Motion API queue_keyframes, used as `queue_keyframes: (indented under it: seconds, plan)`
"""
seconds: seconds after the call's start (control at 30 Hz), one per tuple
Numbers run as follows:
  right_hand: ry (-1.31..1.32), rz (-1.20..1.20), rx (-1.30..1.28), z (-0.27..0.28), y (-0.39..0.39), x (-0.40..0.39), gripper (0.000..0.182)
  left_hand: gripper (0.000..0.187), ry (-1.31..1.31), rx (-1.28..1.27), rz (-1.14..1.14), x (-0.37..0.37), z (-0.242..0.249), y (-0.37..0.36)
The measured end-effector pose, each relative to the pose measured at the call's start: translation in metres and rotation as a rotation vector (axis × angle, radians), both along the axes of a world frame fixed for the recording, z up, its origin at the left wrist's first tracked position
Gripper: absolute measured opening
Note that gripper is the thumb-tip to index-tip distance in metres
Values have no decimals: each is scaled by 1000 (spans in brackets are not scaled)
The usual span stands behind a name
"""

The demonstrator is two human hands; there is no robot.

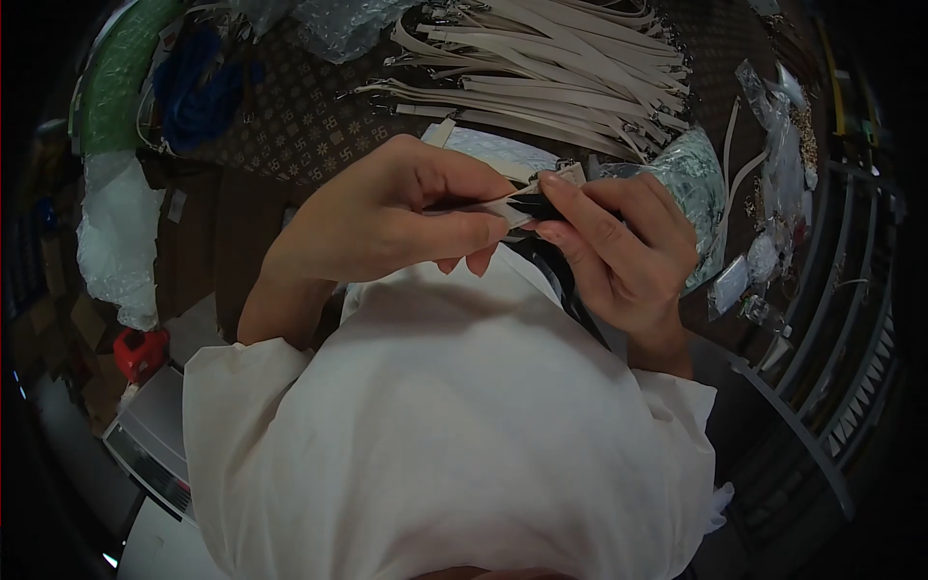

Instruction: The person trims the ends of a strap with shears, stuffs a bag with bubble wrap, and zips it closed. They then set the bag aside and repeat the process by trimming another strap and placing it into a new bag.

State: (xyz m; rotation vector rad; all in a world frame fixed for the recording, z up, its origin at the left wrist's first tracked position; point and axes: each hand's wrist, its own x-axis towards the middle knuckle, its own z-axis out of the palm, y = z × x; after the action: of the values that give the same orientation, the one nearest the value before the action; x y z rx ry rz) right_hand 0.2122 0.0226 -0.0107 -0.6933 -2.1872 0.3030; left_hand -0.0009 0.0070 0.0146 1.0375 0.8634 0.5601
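White shirt [435, 416] just below the grip. Left hand [387, 208] and right hand [619, 237] both pinch a pale strip [498, 206] between them, presumably bracing it; strap pile [561, 89] beyond, likely for reach.

A loose white shirt [435, 416] on me, plain and roomy!
Soft creases run over its broad front, here on the near side; the left sleeve [227, 396] flares out wide and short, and look, the right sleeve [675, 420] matches it, boxy at the edge; farther off, my left hand [377, 217] and right hand [623, 242], both bare.
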Motion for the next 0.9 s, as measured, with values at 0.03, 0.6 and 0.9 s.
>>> queue_keyframes:
  seconds: [0.03,0.6,0.9]
  plan:
    - [5,5,-22,1,0,0,34,11,-11,3,-3,0,0,0]
    - [-16,-31,12,2,-6,0,34,20,-5,-15,16,1,-2,-2]
    - [-59,-111,68,0,-14,-1,32,14,-22,-15,61,4,0,-5]
